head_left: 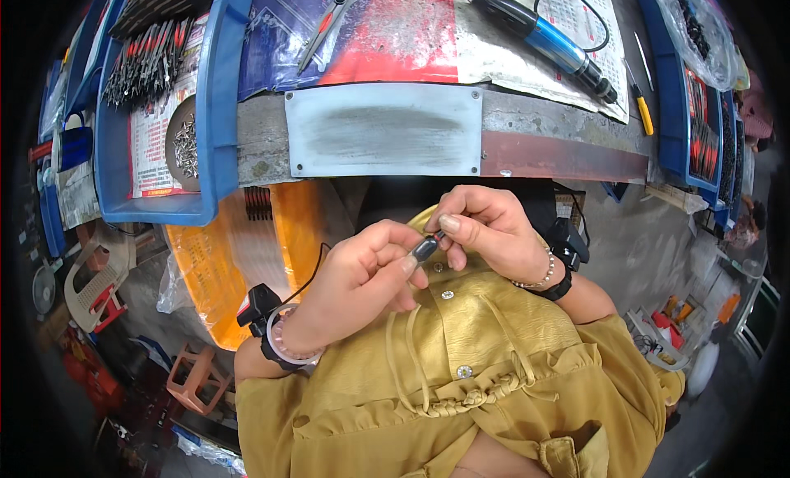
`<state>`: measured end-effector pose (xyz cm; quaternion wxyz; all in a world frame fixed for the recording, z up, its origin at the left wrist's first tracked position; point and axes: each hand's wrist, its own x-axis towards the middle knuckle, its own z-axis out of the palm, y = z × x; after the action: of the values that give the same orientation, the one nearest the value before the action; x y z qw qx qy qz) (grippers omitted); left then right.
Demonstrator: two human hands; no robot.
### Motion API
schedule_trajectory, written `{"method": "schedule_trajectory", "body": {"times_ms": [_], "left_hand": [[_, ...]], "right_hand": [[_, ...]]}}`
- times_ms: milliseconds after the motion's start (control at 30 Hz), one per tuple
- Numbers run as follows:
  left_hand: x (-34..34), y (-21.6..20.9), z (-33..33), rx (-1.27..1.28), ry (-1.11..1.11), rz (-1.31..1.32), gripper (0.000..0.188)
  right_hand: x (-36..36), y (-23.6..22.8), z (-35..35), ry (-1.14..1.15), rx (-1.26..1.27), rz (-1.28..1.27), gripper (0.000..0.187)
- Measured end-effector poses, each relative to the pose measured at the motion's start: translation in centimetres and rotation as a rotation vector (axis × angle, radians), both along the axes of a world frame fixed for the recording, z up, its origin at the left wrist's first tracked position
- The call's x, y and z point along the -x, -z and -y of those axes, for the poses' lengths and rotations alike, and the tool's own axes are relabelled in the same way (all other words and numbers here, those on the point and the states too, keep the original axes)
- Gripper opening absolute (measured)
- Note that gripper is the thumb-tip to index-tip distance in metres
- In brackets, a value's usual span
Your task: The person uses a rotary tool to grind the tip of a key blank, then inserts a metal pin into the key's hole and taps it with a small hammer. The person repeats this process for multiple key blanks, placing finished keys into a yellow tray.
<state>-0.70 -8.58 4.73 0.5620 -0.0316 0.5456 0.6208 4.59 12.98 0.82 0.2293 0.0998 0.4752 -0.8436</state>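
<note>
In front of my chest, my left hand (366, 272) is closed round a small dark, glossy, rounded piece (425, 248), gripping it between thumb and fingers. Right beside it, my right hand (484, 229) pinches the far end of the same piece, where a thin part shows between thumb and forefinger. What kind of piece it is cannot be made out, and my fingers hide part of it. Both hands are off the bench, just short of the pale metal plate (383, 131) screwed to the bench's front edge.
A blue electric screwdriver (553, 44) with a cable and a slim red-and-grey hand tool (327, 30) lie on the bench. At left, a blue bin (216, 108) holds several red-marked tools (152, 65) and small metal pins (187, 147). A yellow-handled screwdriver (644, 114) lies at right.
</note>
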Motion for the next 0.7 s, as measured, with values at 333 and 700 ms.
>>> {"method": "schedule_trajectory", "body": {"times_ms": [333,700], "left_hand": [[-0.9,0.2,-0.1,0.029,-0.002,-0.021,0.015],[-2.2,0.7,1.7,-0.076,-0.093,0.032,0.024]], "right_hand": [[-0.9,0.5,0.4,-0.026,0.026,0.001,0.014],[-1.0,0.9,1.3,-0.027,0.064,0.01,0.016]]}}
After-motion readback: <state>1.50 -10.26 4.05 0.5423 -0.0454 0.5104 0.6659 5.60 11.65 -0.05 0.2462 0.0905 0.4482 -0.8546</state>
